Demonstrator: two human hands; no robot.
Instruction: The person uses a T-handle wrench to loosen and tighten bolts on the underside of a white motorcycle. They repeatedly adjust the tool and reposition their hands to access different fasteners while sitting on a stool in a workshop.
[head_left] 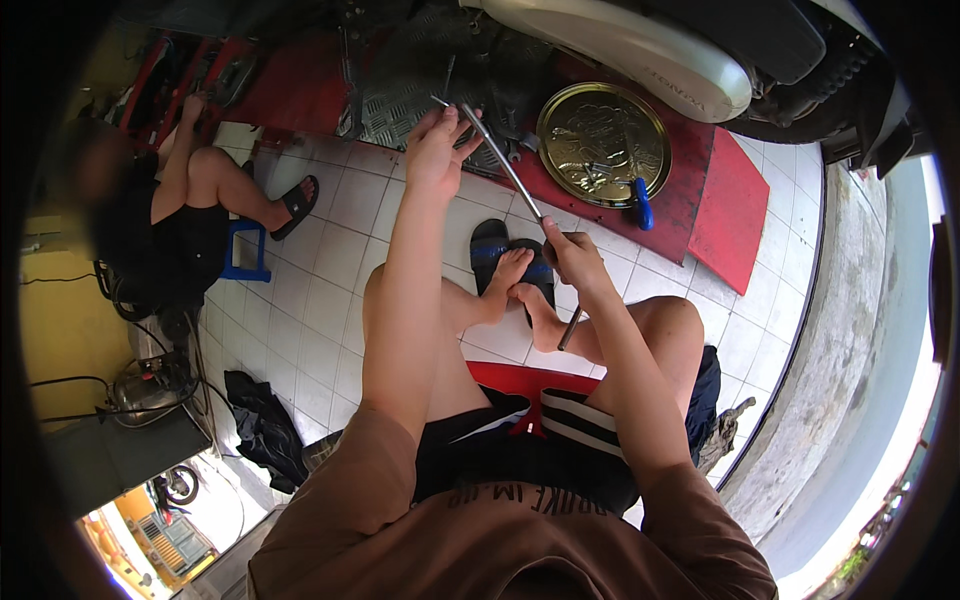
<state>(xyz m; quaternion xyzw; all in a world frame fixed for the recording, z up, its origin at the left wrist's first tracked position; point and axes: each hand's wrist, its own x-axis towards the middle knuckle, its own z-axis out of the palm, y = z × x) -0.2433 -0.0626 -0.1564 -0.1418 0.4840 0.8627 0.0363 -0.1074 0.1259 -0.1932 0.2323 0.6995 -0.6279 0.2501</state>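
Note:
A long silver metal rod (508,172) slants between my two hands in front of me, over the edge of the red platform. My left hand (436,150) pinches its far end with thumb and fingertips. A short thin metal piece juts out to the left at those fingertips; whether it belongs to the rod I cannot tell. My right hand (576,258) is wrapped round the rod lower down, and the rod's near end sticks out below the fist. Right of the rod, a round gold-coloured tray (560,112) holds small metal parts. A blue-handled tool (642,205) lies over its near rim.
A motorcycle (640,50) stands above the red platform (670,225) and its dark metal tread plate (395,110). To the left, another person (180,200) sits by a blue stool (246,252), reaching toward red trays. White tiles (320,230) cover the floor; black sandals (490,245) lie by my feet.

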